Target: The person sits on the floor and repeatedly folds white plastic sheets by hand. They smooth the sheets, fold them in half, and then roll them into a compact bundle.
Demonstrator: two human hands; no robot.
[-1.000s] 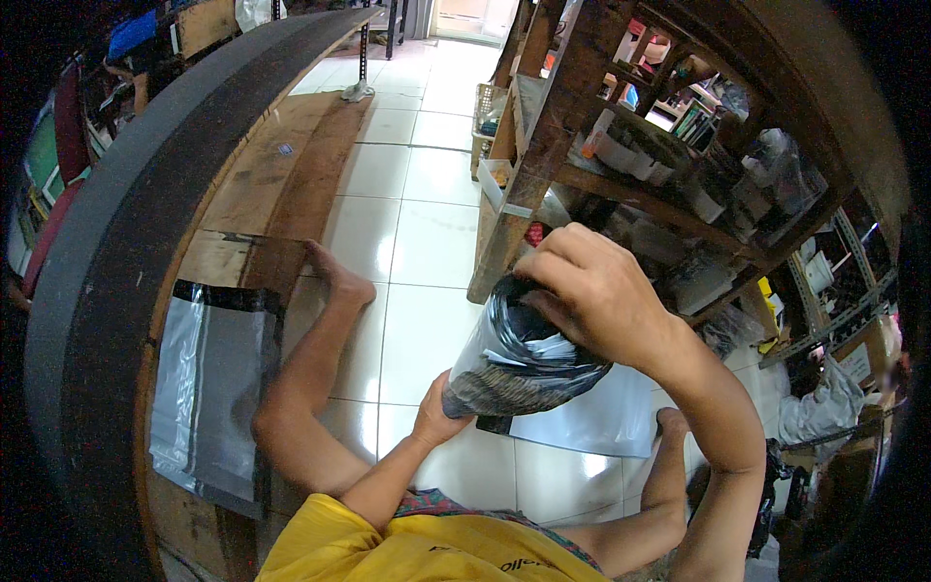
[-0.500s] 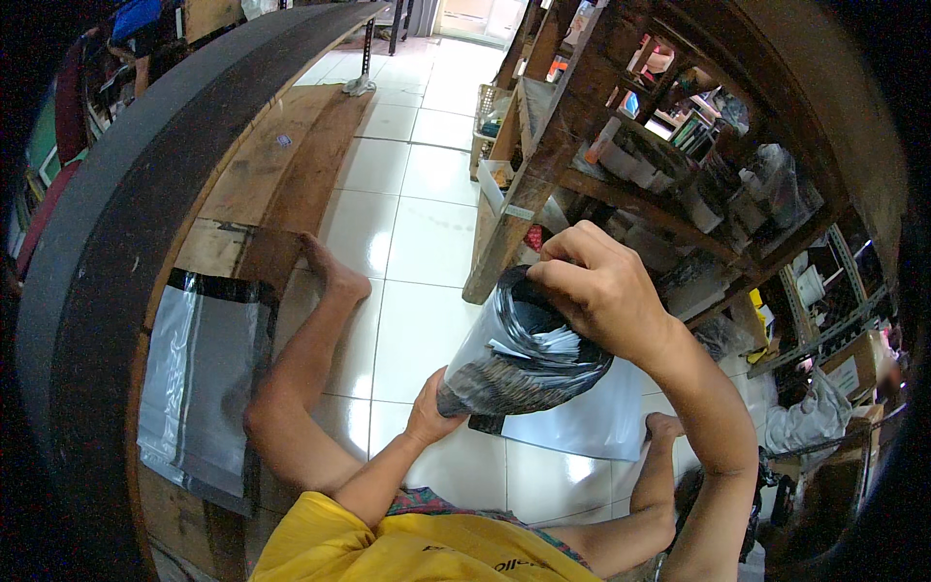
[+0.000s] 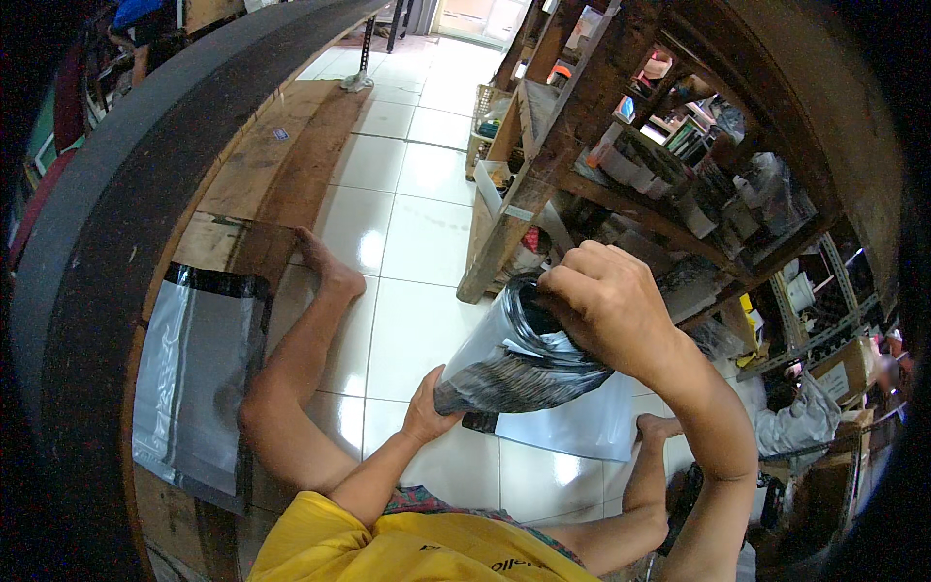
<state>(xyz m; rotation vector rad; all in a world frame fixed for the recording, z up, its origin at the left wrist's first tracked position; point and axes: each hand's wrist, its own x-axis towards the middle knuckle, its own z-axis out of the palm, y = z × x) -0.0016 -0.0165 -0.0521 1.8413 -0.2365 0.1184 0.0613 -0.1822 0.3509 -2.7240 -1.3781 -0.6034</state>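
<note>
Between my two hands is a thick stack of grey plastic mailing bags (image 3: 524,380), bent over into a loose curl with many thin layered edges showing. My left hand (image 3: 430,411) grips its lower left end, fingers partly hidden behind it. My right hand (image 3: 609,303) is closed on the upper rim, knuckles up, with the fingertips tucked at the curled edge. A flat pale plastic bag (image 3: 572,422) with a dark edge lies on the floor below the stack. To the left, grey plastic bags with a black top band (image 3: 189,378) lie on a wooden plank.
The wooden plank (image 3: 281,165) runs along the left beside a long dark curved edge (image 3: 107,252). A wooden shelf post (image 3: 514,213) stands close beyond my right hand, its shelves crowded with goods. White floor tiles (image 3: 427,233) stretch ahead between my bare legs.
My right hand has shifted slightly down and right with the stack's upper rim, and the layered edges sit a little differently. My left hand keeps its grip. The view has moved slightly.
</note>
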